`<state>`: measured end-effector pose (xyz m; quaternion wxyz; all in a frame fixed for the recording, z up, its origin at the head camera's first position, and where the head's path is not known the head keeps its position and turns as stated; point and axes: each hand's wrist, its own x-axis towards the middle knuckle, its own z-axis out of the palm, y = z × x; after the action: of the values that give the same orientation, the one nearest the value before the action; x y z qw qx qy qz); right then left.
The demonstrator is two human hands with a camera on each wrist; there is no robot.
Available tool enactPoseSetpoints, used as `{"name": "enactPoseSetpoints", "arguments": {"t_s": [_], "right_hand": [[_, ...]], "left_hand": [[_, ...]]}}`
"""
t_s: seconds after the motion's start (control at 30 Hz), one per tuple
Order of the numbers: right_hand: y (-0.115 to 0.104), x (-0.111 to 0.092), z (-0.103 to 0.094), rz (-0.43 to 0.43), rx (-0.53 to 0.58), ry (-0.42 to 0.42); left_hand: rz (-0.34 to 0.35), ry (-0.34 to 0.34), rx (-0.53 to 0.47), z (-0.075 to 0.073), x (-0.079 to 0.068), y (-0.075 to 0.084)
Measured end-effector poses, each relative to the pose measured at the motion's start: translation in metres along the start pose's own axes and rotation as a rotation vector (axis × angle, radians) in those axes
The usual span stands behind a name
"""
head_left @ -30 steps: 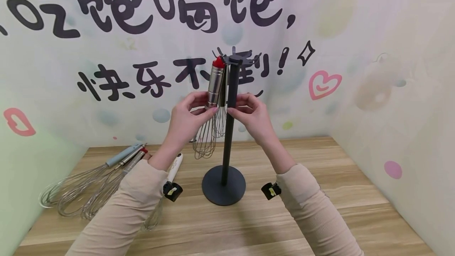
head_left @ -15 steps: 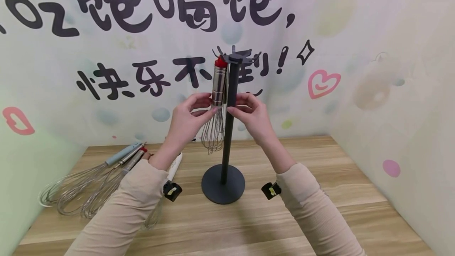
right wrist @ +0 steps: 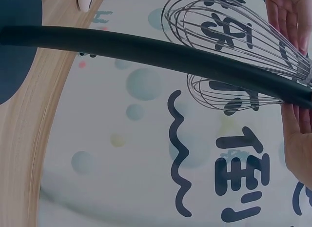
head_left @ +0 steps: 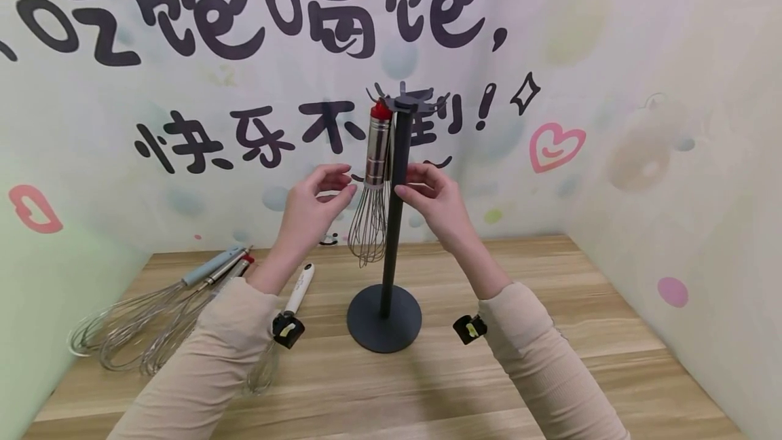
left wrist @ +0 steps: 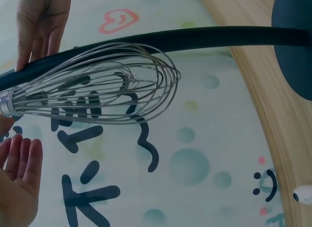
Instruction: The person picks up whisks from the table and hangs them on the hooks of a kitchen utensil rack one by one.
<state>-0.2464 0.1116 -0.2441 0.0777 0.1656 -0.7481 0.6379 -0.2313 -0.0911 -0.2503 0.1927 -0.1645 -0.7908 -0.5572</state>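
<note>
A whisk (head_left: 377, 148) with a steel handle and red end hangs upright from the hooked top (head_left: 406, 102) of a dark stand (head_left: 396, 223). Its wire loops (left wrist: 97, 85) point down beside the post. Behind it hangs a second, smaller whisk (right wrist: 209, 92), mostly hidden in the head view. My left hand (head_left: 314, 206) is just left of the steel handle, apart from it, fingers relaxed and holding nothing. My right hand (head_left: 435, 199) pinches the post between thumb and fingers, a little above mid-height.
Several whisks lie on the wooden table at left, among them a blue-handled whisk (head_left: 210, 267). A white-handled whisk (head_left: 299, 288) lies nearer the stand, partly under my left wrist. The stand's round base (head_left: 366, 328) sits mid-table. A printed backdrop (head_left: 293, 155) rises behind.
The steel-handled whisk has swung right, closer to the post, and hangs straighter. My left hand has let go of it and drawn back left. My right hand has stayed at the post.
</note>
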Motion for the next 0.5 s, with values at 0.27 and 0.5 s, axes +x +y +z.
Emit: {"name": "enactPoseSetpoints", "arguments": {"t_s": [0.27,0.5], "right_hand": [[-0.001,-0.001,-0.002,-0.002,-0.023,-0.031],[0.002,0.0,-0.004,-0.026,-0.028,-0.058]], "left_hand": [[-0.059,0.011,0.069,-0.009,0.001,-0.017],[-0.097,0.02,0.117,-0.017,-0.001,-0.035]]}}
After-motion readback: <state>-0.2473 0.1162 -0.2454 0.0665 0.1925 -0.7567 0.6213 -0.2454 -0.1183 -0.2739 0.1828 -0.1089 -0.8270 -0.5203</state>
